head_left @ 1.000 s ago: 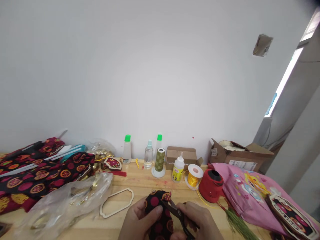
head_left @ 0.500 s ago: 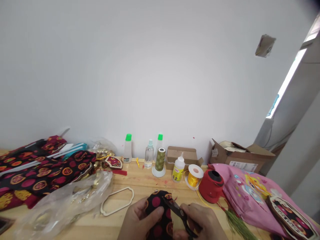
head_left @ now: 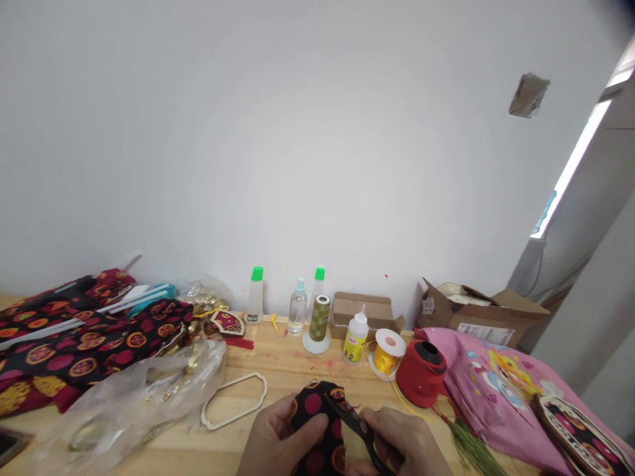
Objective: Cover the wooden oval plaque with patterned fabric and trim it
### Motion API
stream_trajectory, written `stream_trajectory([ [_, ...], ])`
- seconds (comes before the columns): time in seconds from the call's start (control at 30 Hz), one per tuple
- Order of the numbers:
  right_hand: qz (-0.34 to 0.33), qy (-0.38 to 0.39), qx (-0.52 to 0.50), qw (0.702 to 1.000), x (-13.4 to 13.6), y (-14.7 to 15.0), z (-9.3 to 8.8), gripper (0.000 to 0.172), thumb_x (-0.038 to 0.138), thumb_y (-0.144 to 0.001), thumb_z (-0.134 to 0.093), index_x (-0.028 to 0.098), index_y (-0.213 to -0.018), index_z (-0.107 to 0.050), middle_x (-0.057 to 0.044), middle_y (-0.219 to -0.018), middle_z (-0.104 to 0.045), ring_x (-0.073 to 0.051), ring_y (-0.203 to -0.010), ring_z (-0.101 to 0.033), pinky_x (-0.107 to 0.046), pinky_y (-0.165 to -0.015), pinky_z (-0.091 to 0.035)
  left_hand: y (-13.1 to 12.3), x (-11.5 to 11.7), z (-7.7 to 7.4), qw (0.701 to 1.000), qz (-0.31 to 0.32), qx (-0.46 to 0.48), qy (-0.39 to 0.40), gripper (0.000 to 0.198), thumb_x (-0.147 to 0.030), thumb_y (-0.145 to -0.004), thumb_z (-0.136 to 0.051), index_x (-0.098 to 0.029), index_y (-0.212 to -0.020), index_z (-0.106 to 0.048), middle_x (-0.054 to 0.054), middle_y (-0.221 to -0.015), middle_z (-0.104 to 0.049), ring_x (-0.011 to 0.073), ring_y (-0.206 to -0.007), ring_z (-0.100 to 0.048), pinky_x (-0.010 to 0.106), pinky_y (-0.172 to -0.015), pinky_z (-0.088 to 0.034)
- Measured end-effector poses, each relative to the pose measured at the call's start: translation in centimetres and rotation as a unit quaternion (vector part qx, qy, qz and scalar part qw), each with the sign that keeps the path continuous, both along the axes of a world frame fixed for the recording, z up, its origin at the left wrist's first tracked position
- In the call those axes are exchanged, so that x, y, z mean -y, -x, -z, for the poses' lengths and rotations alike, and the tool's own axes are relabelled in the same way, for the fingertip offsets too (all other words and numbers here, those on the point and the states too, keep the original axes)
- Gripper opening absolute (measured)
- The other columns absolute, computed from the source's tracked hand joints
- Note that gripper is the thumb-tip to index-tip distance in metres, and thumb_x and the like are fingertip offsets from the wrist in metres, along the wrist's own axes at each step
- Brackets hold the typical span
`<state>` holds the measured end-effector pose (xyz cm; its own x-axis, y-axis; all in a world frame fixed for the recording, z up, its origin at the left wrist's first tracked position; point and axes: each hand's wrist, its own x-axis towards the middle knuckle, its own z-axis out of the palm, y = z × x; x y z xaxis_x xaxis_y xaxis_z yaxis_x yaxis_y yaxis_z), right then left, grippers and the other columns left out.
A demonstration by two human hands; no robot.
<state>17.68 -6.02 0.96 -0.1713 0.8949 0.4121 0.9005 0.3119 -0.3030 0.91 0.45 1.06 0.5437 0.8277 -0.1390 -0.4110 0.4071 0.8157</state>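
At the bottom edge of the head view my left hand point(head_left: 278, 441) pinches a small black cloth piece with red dots point(head_left: 317, 423), thumb on top. My right hand point(head_left: 397, 444) is closed round dark scissors point(head_left: 353, 423), whose blades lie against the cloth's upper right edge. Both hands are partly cut off by the frame. They rest over a light wooden table point(head_left: 288, 360).
Left: folded patterned cloth point(head_left: 84, 337), a clear plastic bag point(head_left: 139, 390), a white frame outline point(head_left: 233, 400). Along the wall: bottles point(head_left: 255, 295), an olive thread cone point(head_left: 318, 320), a glue bottle point(head_left: 355, 338), gold point(head_left: 388, 350) and red point(head_left: 421, 371) spools, cardboard boxes point(head_left: 483, 311). Right: pink bag point(head_left: 501, 390).
The view has drifted slightly, so everything sits a little lower and to the right. The scissors have shifted a bit along the cloth edge; both hands keep their grip.
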Motion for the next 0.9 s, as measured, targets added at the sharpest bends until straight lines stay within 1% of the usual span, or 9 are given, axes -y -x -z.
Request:
stream_trajectory([
  [0.1, 0.004, 0.012, -0.001, 1.0, 0.0, 0.0, -0.2, 0.029, 0.047, -0.071, -0.056, 0.018, -0.071, -0.057, 0.003, -0.052, -0.051, -0.009, -0.045, -0.045, -0.02, -0.042, -0.027, -0.1, 0.0, 0.1, 1.0, -0.005, 0.008, 0.007, 0.023, -0.023, -0.054, -0.074, -0.01, -0.07, -0.066, 0.008, -0.06, -0.069, 0.0162, -0.051, -0.06, 0.026, -0.05, -0.046],
  [0.2, 0.014, 0.027, 0.006, 1.0, 0.0, -0.3, -0.6, 0.026, 0.04, -0.069, -0.059, 0.017, -0.082, -0.06, 0.001, -0.057, -0.056, -0.012, -0.049, -0.049, -0.02, -0.044, -0.03, -0.2, 0.0, 0.1, 0.999, -0.017, 0.034, 0.023, 0.024, -0.021, -0.052, -0.075, -0.011, -0.071, -0.066, 0.009, -0.061, -0.069, 0.0204, -0.055, -0.063, 0.031, -0.055, -0.048],
  [0.33, 0.047, 0.065, 0.033, 0.996, 0.3, -0.9, -1.6, 0.034, 0.039, -0.062, -0.063, 0.016, -0.087, -0.062, -0.002, -0.06, -0.057, -0.015, -0.05, -0.051, -0.023, -0.045, -0.032, 0.1, -0.2, -0.8, 0.994, -0.036, 0.06, 0.086, 0.025, -0.019, -0.052, -0.074, -0.014, -0.076, -0.066, 0.007, -0.062, -0.07, 0.0242, -0.061, -0.065, 0.037, -0.062, -0.049],
  [0.43, 0.07, 0.083, 0.042, 0.993, 0.6, -1.2, -1.9, 0.042, 0.034, -0.055, -0.069, 0.017, -0.093, -0.062, -0.004, -0.067, -0.058, -0.018, -0.056, -0.053, -0.025, -0.048, -0.036, 0.7, -0.3, -1.5, 0.995, -0.015, 0.057, 0.084, 0.023, -0.022, -0.054, -0.072, -0.014, -0.074, -0.066, 0.008, -0.063, -0.07, 0.0251, -0.062, -0.065, 0.038, -0.063, -0.049],
  [0.57, 0.084, 0.053, 0.069, 0.993, 0.9, -1.4, -2.0, 0.053, 0.017, -0.049, -0.069, 0.02, -0.101, -0.058, -0.007, -0.085, -0.056, -0.023, -0.076, -0.052, -0.03, -0.062, -0.041, 1.1, -0.9, -1.3, 1.0, 0.019, 0.003, -0.002, 0.024, -0.025, -0.053, -0.073, -0.012, -0.072, -0.066, 0.01, -0.065, -0.07, 0.0235, -0.062, -0.064, 0.034, -0.062, -0.048],
  [0.7, 0.119, 0.049, 0.083, 0.988, 1.5, -1.6, -2.7, 0.051, 0.021, -0.052, -0.072, 0.023, -0.101, -0.057, -0.008, -0.091, -0.053, -0.025, -0.082, -0.049, -0.033, -0.067, -0.041, 1.5, -2.1, -0.3, 0.989, 0.024, -0.123, -0.076, 0.022, -0.032, -0.058, -0.069, -0.012, -0.068, -0.065, 0.009, -0.065, -0.07, 0.0217, -0.061, -0.063, 0.032, -0.06, -0.047],
  [0.77, 0.126, 0.051, 0.087, 0.987, 1.8, -1.8, -3.0, 0.047, 0.026, -0.054, -0.074, 0.025, -0.098, -0.058, -0.007, -0.091, -0.053, -0.024, -0.082, -0.048, -0.033, -0.067, -0.04, 1.7, -2.6, 0.2, 0.963, 0.014, -0.217, -0.156, 0.023, -0.031, -0.057, -0.069, -0.014, -0.073, -0.065, 0.009, -0.072, -0.07, 0.0229, -0.068, -0.063, 0.033, -0.065, -0.047],
  [0.83, 0.131, 0.054, 0.09, 0.986, 2.0, -1.8, -3.2, 0.045, 0.028, -0.054, -0.075, 0.026, -0.096, -0.058, -0.006, -0.09, -0.053, -0.024, -0.081, -0.048, -0.032, -0.067, -0.039, 1.7, -2.8, 0.7, 0.921, -0.022, -0.301, -0.248, 0.03, -0.029, -0.056, -0.069, -0.017, -0.082, -0.066, 0.009, -0.085, -0.069, 0.0248, -0.081, -0.061, 0.035, -0.075, -0.045],
  [0.9, 0.137, 0.053, 0.091, 0.985, 2.2, -1.8, -3.3, 0.046, 0.027, -0.054, -0.076, 0.027, -0.096, -0.057, -0.005, -0.091, -0.053, -0.023, -0.082, -0.047, -0.032, -0.067, -0.038, 1.6, -2.5, 1.1, 0.878, -0.061, -0.345, -0.326, 0.034, -0.031, -0.058, -0.066, -0.019, -0.09, -0.065, 0.009, -0.099, -0.065, 0.0258, -0.095, -0.055, 0.037, -0.086, -0.039],
])
